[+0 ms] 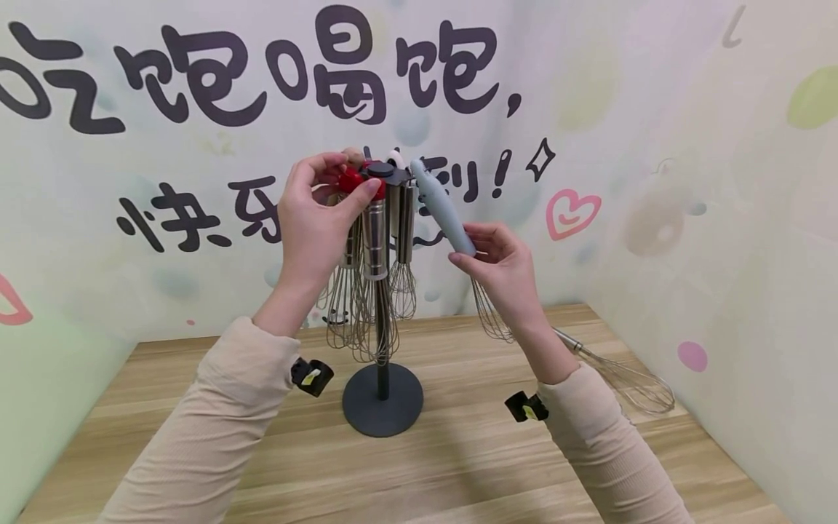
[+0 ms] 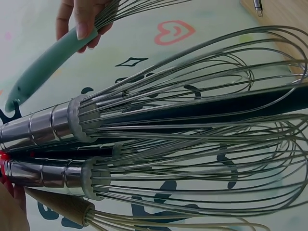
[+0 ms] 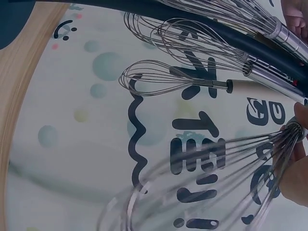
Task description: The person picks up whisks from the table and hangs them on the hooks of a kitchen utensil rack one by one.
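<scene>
My right hand (image 1: 500,269) pinches a whisk by the lower end of its light blue handle (image 1: 445,211), just above the wires. The whisk leans, with its handle tip right at a hook of the dark whisk stand (image 1: 382,407). In the left wrist view the holed tip of the blue handle (image 2: 53,62) overlaps the hook. With thumb and fingers, my left hand (image 1: 314,218) holds the red tops of the steel-handled whisks (image 1: 375,236) near the stand's head. Their wire ends hang down around the pole.
Also on the stand hang a wooden-handled whisk (image 2: 62,204) and a whisk with a pale handle (image 3: 260,89). A loose steel whisk (image 1: 609,371) lies on the wooden table (image 1: 458,466) at the right, near the wall. A lettered wall (image 1: 196,291) stands behind.
</scene>
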`<state>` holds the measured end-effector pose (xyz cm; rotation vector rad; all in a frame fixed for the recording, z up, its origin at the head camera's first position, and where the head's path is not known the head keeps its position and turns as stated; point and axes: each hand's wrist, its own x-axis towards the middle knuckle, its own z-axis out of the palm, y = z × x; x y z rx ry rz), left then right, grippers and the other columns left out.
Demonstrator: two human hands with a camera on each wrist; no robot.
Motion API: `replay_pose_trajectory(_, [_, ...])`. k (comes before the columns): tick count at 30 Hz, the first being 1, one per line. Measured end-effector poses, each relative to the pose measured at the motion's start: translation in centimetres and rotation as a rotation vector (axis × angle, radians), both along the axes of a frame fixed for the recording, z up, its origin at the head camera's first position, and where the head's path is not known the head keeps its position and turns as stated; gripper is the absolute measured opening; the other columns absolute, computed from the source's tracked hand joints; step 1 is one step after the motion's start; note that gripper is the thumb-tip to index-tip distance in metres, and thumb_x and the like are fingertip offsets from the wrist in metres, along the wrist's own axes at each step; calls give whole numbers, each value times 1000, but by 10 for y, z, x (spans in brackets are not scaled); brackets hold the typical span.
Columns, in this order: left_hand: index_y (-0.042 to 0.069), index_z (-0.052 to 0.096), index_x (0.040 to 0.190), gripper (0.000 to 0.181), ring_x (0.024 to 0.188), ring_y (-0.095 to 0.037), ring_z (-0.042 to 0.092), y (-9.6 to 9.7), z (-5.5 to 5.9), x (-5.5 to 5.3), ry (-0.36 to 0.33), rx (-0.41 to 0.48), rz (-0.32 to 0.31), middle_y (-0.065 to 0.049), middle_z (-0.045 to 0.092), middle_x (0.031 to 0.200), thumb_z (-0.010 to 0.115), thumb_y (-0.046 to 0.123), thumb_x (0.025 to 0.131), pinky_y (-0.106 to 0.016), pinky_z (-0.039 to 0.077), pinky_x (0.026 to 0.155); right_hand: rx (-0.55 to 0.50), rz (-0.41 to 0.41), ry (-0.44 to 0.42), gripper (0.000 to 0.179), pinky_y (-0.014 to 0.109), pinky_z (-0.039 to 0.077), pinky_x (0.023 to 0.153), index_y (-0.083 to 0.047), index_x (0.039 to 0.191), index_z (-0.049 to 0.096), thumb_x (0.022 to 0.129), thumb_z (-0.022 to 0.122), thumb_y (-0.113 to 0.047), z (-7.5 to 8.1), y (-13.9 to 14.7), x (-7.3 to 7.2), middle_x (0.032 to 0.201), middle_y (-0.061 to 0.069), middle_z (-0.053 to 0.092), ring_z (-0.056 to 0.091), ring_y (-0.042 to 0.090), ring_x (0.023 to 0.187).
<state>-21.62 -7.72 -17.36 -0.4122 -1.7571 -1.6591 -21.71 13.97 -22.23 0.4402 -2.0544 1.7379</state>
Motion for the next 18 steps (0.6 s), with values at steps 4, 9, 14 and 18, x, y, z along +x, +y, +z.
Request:
replay_pose_trajectory(4, [-2, 56, 117, 45, 94, -7, 54, 1, 0, -1, 7, 1, 15, -6, 55, 118, 76, 17, 81, -16, 51, 85, -10, 8, -4, 43, 16, 55, 82, 3, 119, 60, 78, 72, 7, -3, -1, -1, 101, -3, 67, 65, 3, 90])
replay_pose_trajectory(9, [-1, 56, 117, 45, 91, -6, 55, 3, 0, 0, 3, 0, 39, -5, 56, 117, 76, 18, 81, -16, 51, 85, -4, 34, -18, 44, 17, 55, 84, 2, 120, 59, 78, 72, 6, -6, -4, -4, 109, 9, 66, 64, 4, 92])
replay_pose_trajectory(14, [-1, 57, 115, 44, 90, -5, 56, 4, 0, -1, 9, 10, 58, -6, 56, 115, 77, 17, 80, -17, 51, 86, 13, 72, -49, 47, 18, 54, 85, -1, 124, 57, 80, 71, 4, -8, -7, -7, 116, 17, 63, 63, 7, 97])
replay_pose_trajectory(18, [-2, 58, 114, 43, 89, -4, 56, 5, 0, -2, 30, 19, 62, -5, 57, 114, 78, 14, 79, -17, 52, 85, 3, 99, -69, 47, 18, 54, 87, -1, 125, 56, 80, 70, 5, -8, -11, -7, 117, 17, 62, 62, 10, 100])
